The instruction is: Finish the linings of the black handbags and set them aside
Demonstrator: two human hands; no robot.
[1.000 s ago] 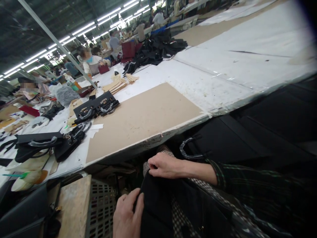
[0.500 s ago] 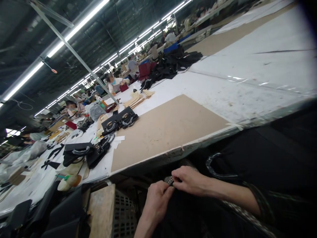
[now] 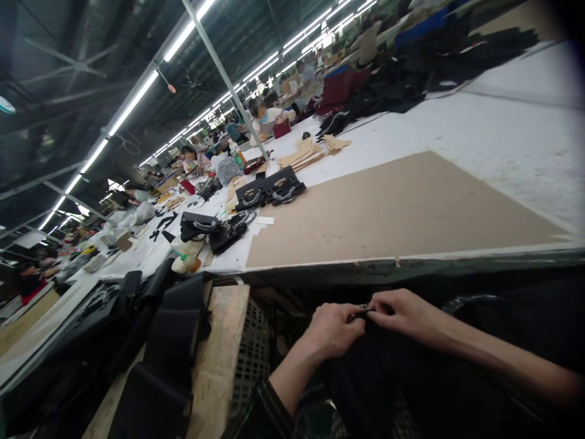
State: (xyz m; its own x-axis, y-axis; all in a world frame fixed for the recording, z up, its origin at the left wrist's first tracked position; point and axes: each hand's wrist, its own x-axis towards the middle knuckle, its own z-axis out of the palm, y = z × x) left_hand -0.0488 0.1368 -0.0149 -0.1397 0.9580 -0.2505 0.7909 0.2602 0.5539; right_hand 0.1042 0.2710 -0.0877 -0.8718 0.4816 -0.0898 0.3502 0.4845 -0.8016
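Black piece (image 3: 375, 366) lies just below the hands, toward the person, so neither's really nearer: left hand (image 3: 333, 330) and right hand (image 3: 404, 314) both pinch its top edge, fingertips close together. Long axis? Too dark to tell. Worktop (image 3: 484, 131) beyond, bags (image 3: 286, 177) off left.

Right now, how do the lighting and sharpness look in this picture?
In the head view, long white tube lights glare overhead; in the head view, soft black material between the bare left hand and bare right hand sinks into shadow, hiding detail; in the head view, the distant white-sleeved worker looks soft.
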